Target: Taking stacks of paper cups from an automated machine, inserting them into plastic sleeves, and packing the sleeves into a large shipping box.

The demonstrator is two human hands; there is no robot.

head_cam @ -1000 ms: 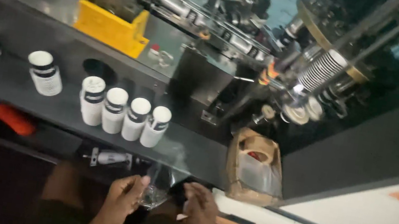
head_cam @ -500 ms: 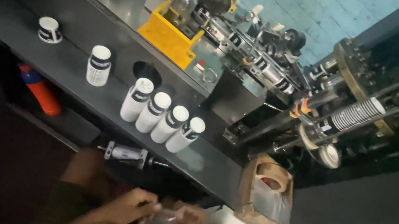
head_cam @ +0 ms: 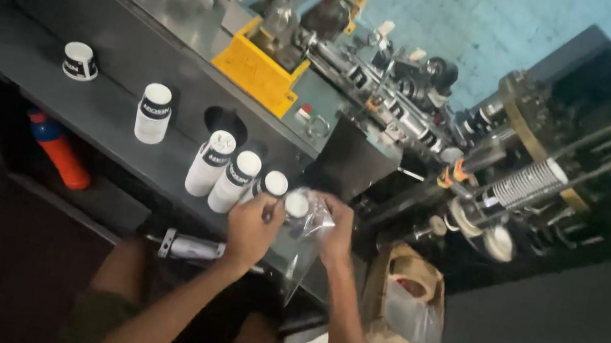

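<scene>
— What are the two hands doing, just below the middle of the frame?

— The left hand [head_cam: 250,228] has its grip closed round a stack of white paper cups [head_cam: 293,209], at the lower right end of the row on the dark surface [head_cam: 26,59]. The right hand [head_cam: 337,230] pinches a clear plastic bag [head_cam: 305,258] that lies against that same stack and hangs down below the edge of the surface.

— And the other cups?

— Three more stacks [head_cam: 230,175] lean just to the left of the hands, close together, beside a round hole [head_cam: 225,122] in the surface. One stack [head_cam: 153,113] stands upright further left, and a single cup [head_cam: 80,61] sits well apart at the upper left.

— Anything below?

— An orange bottle [head_cam: 60,153] with a blue cap lies on the shelf under the surface, at the left. A small metal tool [head_cam: 190,246] lies near the left forearm.

— Behind?

— A yellow box [head_cam: 257,72] on the machine, upper middle, and a long stack of cups [head_cam: 527,182] held in rods at the right.
</scene>
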